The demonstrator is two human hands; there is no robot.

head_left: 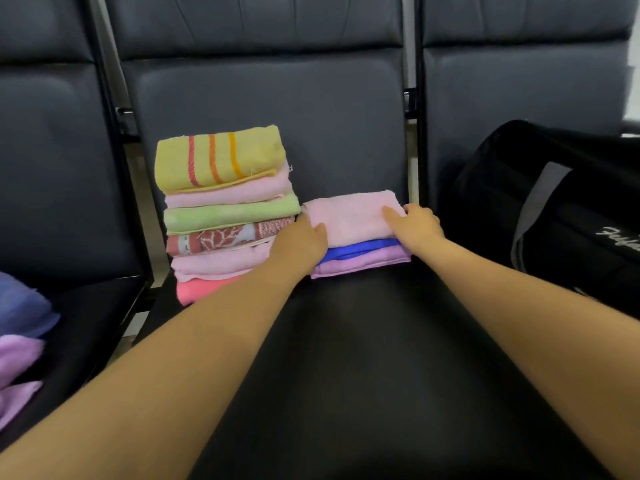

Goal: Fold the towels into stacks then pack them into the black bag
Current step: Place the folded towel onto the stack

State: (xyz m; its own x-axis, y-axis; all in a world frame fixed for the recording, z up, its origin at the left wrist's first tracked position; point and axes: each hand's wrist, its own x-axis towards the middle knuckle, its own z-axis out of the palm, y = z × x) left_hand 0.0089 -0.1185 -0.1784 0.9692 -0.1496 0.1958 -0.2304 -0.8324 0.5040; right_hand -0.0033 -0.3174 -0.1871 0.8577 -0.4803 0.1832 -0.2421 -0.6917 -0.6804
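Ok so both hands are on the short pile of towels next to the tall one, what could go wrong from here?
1. The tall stack leans unevenly; the left hand sits right beside it and could nudge it over.
2. The short pile is held only at its ends, so the blue towel or the purple towel may slip out when lifted.
3. The black bag looks closed, possibly needing a free hand.

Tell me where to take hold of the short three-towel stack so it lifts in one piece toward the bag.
Take the short stack by its two short ends, one grip from each side, fingers under the purple bottom towel and thumbs on the pink top towel. The layers lie loose, so clamping top to bottom should keep them together. The left hand and right hand already sit at those ends.
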